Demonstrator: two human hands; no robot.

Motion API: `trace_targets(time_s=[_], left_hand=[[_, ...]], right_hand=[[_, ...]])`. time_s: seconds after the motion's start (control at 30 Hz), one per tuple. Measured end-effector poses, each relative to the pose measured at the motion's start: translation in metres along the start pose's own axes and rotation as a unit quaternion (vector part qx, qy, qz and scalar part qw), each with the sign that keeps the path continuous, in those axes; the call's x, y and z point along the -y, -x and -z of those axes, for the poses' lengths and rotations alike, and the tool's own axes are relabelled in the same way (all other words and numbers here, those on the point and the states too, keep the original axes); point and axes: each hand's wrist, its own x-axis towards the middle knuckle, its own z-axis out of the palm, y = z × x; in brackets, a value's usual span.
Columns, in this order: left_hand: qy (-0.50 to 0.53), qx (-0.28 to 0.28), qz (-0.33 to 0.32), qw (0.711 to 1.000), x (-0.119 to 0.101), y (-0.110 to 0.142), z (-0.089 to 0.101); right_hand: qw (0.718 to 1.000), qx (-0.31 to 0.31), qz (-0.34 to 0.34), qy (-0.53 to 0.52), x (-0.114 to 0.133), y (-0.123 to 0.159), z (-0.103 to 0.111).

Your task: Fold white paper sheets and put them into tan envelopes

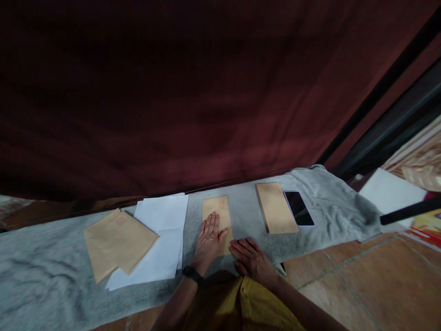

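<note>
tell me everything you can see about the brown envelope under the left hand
The envelope is a plain tan rectangle, apparently paper, with faint red print near its far right corner. It lies flat on the grey cloth, its long sides running away from the person. The left hand is spread across it, and the right hand's fingertips are at its near right edge.

Middle envelope (211, 206) partly hidden under left hand (209, 239), red print (223, 203) illegible
</note>
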Motion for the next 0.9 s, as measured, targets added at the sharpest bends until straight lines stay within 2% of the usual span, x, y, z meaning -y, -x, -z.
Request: trace_targets(time_s=[0.3, 0.43, 0.57, 0.73, 0.8, 0.9], left_hand=[[-0.019, -0.030, 0.028, 0.999, 0.017, 0.060, 0.010], [-0.012, -0.038, 0.057, 0.998, 0.017, 0.082, 0.013], [0.021, -0.034, 0.072, 0.997, 0.008, 0.090, 0.018], [0.058, -0.056, 0.107, 0.991, -0.006, 0.084, 0.023], [0.057, -0.060, 0.077, 0.994, -0.010, 0.083, 0.022], [0.054, -0.020, -0.031, 0.998, -0.012, 0.086, 0.020]], right_hand=[[1.000, 0.015, -0.004, -0.001, 0.001, -0.002, 0.001], [1.000, 0.015, -0.010, -0.005, 0.003, -0.004, 0.004], [1.000, 0.014, -0.010, -0.008, 0.004, -0.004, 0.005], [1.000, 0.002, -0.009, -0.009, 0.003, -0.007, 0.002], [1.000, -0.009, -0.008, -0.015, 0.003, -0.011, 0.001], [1.000, -0.013, -0.006, -0.015, 0.000, -0.022, -0.001]])
